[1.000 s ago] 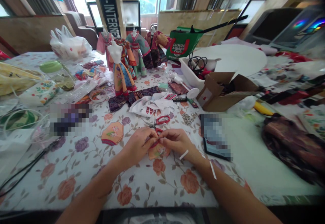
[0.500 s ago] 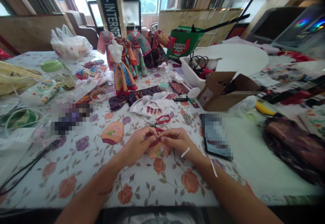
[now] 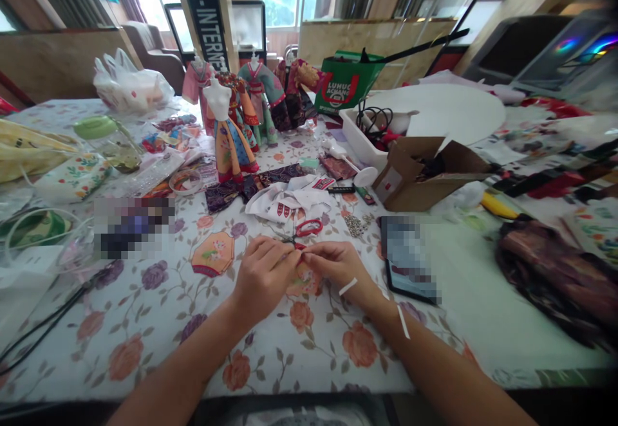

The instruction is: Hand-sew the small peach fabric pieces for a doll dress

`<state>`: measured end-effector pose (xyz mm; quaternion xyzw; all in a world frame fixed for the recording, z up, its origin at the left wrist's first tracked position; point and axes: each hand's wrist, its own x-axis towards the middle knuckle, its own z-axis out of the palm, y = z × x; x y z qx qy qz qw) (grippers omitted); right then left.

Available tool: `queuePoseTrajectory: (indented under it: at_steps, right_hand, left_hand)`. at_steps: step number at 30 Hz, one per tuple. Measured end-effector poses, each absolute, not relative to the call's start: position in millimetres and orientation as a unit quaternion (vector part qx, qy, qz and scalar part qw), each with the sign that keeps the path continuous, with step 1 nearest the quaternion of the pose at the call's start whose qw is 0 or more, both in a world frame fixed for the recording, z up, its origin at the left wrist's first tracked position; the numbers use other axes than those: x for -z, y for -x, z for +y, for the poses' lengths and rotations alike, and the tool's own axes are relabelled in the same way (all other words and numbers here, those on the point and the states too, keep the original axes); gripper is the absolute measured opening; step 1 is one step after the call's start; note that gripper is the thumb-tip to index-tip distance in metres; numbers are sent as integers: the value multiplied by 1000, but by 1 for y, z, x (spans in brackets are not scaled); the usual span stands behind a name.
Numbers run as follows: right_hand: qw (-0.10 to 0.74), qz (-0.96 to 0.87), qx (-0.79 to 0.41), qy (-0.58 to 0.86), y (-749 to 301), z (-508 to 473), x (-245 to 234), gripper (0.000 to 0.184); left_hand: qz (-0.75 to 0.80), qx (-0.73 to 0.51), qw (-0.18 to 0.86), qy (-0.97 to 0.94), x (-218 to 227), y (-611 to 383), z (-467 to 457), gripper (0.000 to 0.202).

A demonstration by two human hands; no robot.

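My left hand is closed, back up, its fingertips meeting those of the other hand over an orange fabric piece with a printed flower. Opposite it, my right hand pinches at the top edge of this piece; white strips stick to its wrist and forearm. The hands hide much of the fabric and whatever small thing may be between the fingertips. Just beyond them lie red-handled scissors, partly covered. A second orange fabric piece, eight-sided with a dark red border, lies flat to the left.
Behind the scissors are crumpled white cloth and dark patterned fabric. Small dressed mannequins stand farther back. To the right are a tablet-like device, a cardboard box and small metal bits.
My left hand has turned over and moved its fingers across the fabric, covering more of it. My right hand keeps its pinch almost in place. The view has shifted slightly.
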<state>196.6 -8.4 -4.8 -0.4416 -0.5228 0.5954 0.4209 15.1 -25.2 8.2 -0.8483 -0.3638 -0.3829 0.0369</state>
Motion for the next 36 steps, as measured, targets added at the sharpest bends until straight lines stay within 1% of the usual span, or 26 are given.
queuePoseTrajectory:
  at_steps: [5, 11, 19, 28, 31, 36]
  right_hand:
    - [413, -522, -616, 421, -197, -9, 5, 21]
    - [409, -544, -604, 415, -199, -9, 8, 21]
    - [409, -566, -587, 409, -200, -8, 11, 21]
    - [392, -563, -596, 418, -199, -9, 11, 23]
    - [389, -565, -593, 421, -199, -9, 11, 23]
    - [402, -554, -600, 413, -199, -7, 13, 17]
  left_hand:
    - [-372, 388, 9, 843, -8, -16, -24, 19]
    - [-375, 400, -34, 836, -8, -15, -21, 17]
    - [-367, 405, -16, 837, -8, -15, -20, 14]
    - [-372, 410, -10, 833, -7, -15, -19, 14]
    - [-392, 424, -41, 816, -6, -17, -21, 13]
    - [-470, 444, -142, 749, -8, -17, -20, 12]
